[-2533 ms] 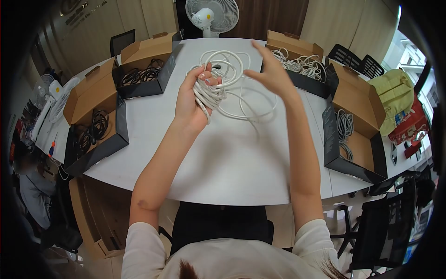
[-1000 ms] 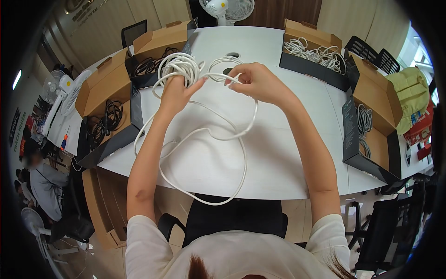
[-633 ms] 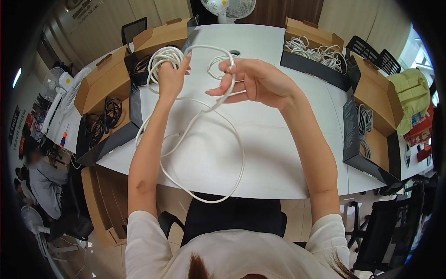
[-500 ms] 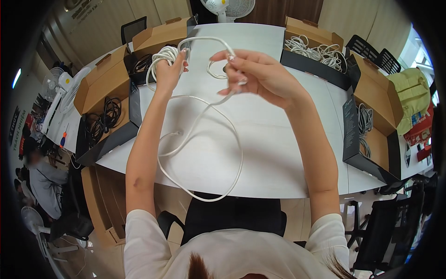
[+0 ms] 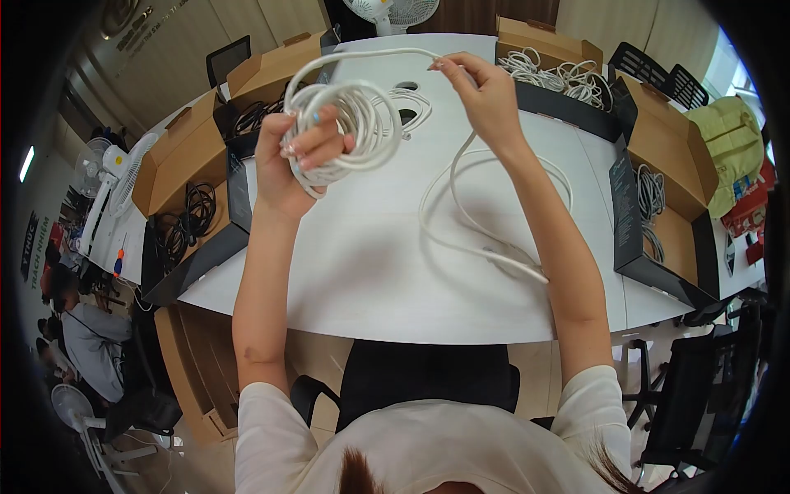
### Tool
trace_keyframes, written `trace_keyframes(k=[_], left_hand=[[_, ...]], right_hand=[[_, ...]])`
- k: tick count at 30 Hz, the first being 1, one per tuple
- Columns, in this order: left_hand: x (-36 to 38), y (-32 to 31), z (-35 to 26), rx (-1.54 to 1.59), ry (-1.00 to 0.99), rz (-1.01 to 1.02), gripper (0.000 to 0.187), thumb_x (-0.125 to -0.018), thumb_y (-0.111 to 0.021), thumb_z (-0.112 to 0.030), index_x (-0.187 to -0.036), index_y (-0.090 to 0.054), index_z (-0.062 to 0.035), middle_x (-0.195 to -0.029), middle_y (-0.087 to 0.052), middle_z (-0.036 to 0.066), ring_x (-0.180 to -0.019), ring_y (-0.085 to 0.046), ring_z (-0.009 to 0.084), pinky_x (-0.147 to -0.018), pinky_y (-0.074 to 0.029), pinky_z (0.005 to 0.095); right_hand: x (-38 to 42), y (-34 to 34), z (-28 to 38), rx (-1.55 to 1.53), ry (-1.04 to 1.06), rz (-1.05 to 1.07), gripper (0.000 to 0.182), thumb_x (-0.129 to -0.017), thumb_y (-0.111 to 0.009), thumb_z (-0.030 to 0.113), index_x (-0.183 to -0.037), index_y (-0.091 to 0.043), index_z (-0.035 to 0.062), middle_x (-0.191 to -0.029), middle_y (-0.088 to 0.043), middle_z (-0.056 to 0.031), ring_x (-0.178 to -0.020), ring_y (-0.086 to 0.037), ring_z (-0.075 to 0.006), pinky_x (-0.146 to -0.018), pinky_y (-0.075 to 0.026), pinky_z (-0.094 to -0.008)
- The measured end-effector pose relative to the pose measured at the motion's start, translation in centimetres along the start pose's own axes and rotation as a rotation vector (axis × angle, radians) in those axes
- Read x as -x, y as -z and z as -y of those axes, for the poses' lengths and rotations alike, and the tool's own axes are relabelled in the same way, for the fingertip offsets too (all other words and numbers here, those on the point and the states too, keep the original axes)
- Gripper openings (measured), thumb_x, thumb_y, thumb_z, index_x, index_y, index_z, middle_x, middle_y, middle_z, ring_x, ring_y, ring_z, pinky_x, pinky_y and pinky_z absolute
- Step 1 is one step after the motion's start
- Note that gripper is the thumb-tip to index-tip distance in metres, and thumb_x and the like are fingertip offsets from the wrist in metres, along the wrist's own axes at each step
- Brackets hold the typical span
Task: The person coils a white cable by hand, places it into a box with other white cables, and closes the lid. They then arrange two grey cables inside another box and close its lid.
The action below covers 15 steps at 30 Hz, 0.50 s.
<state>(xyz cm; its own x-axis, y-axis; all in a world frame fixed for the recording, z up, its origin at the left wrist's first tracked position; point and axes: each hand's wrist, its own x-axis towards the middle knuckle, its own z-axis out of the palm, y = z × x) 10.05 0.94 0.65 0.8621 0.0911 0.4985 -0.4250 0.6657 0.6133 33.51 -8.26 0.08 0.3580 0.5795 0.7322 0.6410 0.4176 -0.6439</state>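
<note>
A coiled white cable (image 5: 374,123) is gripped in my left hand (image 5: 304,152), its fingers wrapped through the loops above the table's left half. From the coil a strand arcs to the right into my right hand (image 5: 481,95), which pinches it between thumb and fingers. Below my right hand the rest of the cable (image 5: 444,240) hangs and lies in wide loops on the white table (image 5: 370,288), partly under my right forearm. Behind the coil, another small bundle of white cable (image 5: 418,107) lies on the table.
Open boxes hold black cables (image 5: 191,218) at the left, white cables (image 5: 559,78) at the back right and grey cables (image 5: 650,198) at the right. A black chair (image 5: 428,383) stands at the near edge. A seated person (image 5: 95,342) is far left.
My left hand has turned, showing the coil's face. My right hand has moved up and right, closing on the strand and drawing it out. The loose loops have shifted right.
</note>
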Motion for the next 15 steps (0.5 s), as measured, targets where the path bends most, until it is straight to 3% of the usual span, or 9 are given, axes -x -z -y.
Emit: trace_keyframes(k=[3, 4, 6, 7, 11, 12, 15], left_hand=[[-1.7, -3.2, 0.1, 0.256, -0.343, -0.118, 0.024, -0.093, -0.051, -0.016, -0.105, -0.046, 0.0033, -0.07, -0.049, -0.003, -0.07, -0.049, 0.0093, -0.106, -0.035, 0.0332], [-2.1, -3.0, -0.2, 0.219, -0.447, -0.102, 0.03, -0.094, -0.054, -0.019, -0.11, -0.046, 0.0047, -0.081, -0.051, -0.001, -0.08, -0.051, 0.0113, -0.105, -0.036, 0.0346], [-3.1, -2.7, -0.3, 0.067, -0.532, -0.212, 0.031, -0.095, -0.053, -0.023, -0.114, -0.047, 0.0013, -0.084, -0.055, -0.002, -0.083, -0.054, 0.0112, -0.099, -0.041, 0.032], [-3.6, -2.6, -0.2, -0.01, -0.575, -0.265, 0.032, -0.096, -0.052, -0.025, -0.115, -0.048, -0.0005, -0.086, -0.058, -0.002, -0.084, -0.056, 0.0111, -0.096, -0.044, 0.0307], [-6.6, -2.2, 1.7, -0.713, -0.945, -0.758, 0.036, -0.092, -0.06, -0.027, -0.115, -0.052, -0.0014, -0.088, -0.061, 0.001, -0.083, -0.057, 0.0094, -0.089, -0.045, 0.0282], [-7.3, -1.6, 2.4, -0.947, -1.071, -0.775, 0.032, -0.088, -0.066, -0.021, -0.109, -0.055, 0.0004, -0.09, -0.062, 0.002, -0.082, -0.057, 0.0081, -0.084, -0.046, 0.0265], [-7.0, 1.4, 2.6, -1.751, -1.123, -0.501, 0.024, -0.085, -0.069, -0.013, -0.101, -0.058, 0.0016, -0.086, -0.063, 0.002, -0.08, -0.056, 0.0079, -0.081, -0.045, 0.0252]], right_hand=[[0.9, -1.9, -0.3, -0.044, -0.012, 0.118, 0.02, -0.091, -0.058, 0.02, -0.1, -0.066, 0.0044, -0.063, -0.06, -0.0046, -0.051, -0.044, -0.009, -0.048, -0.036, -0.0249], [1.2, -2.4, -0.2, -0.09, -0.026, 0.192, 0.02, -0.091, -0.057, 0.019, -0.103, -0.065, 0.0048, -0.061, -0.057, -0.0037, -0.051, -0.043, -0.009, -0.048, -0.036, -0.0254], [1.9, -3.8, 0.3, -0.108, 0.015, 0.298, 0.024, -0.092, -0.056, 0.019, -0.112, -0.058, 0.0064, -0.058, -0.047, -0.0016, -0.052, -0.044, -0.01, -0.049, -0.038, -0.0276], [2.4, -4.2, 0.9, -0.154, -0.066, 0.373, 0.025, -0.092, -0.055, 0.019, -0.113, -0.056, 0.0068, -0.06, -0.047, -0.0019, -0.053, -0.045, -0.0104, -0.05, -0.038, -0.0281], [3.5, -3.8, 4.3, -0.29, -0.299, 0.683, 0.026, -0.092, -0.052, 0.019, -0.114, -0.047, 0.0064, -0.066, -0.047, -0.0025, -0.055, -0.047, -0.0116, -0.051, -0.043, -0.0286], [3.7, -3.7, 5.0, -0.323, -0.331, 0.725, 0.025, -0.093, -0.052, 0.02, -0.113, -0.048, 0.0063, -0.066, -0.046, -0.0015, -0.055, -0.046, -0.0107, -0.051, -0.044, -0.0275], [3.6, -2.9, 5.5, -0.31, -0.355, 0.808, 0.021, -0.094, -0.048, 0.021, -0.11, -0.047, 0.0063, -0.065, -0.045, -0.0014, -0.053, -0.046, -0.0103, -0.05, -0.045, -0.0275]])
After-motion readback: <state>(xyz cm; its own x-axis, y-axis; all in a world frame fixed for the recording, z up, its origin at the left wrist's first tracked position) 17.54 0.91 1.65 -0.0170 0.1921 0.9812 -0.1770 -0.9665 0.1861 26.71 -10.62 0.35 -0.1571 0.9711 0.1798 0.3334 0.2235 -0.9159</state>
